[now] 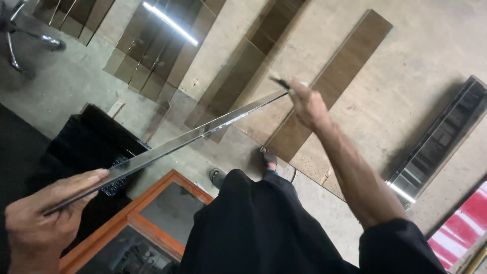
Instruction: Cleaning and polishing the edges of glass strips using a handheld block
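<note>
Glossy mirror strip (167, 147); rough concrete floor (416, 61).

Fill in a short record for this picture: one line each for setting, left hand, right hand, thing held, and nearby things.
Setting: workshop, concrete floor
Left hand: grips near end of long glass strip
Right hand: at strip's far end, holding a small dark tool
Strip: slanting, above the floor
Nearby: brown glass panels on floor, orange-framed glass

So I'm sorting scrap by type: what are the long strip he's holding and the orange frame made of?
Long strip: likely polished metal or mirror glass, given its sharp reflections. Orange frame: looks like painted or varnished wood around a glass pane.
</note>
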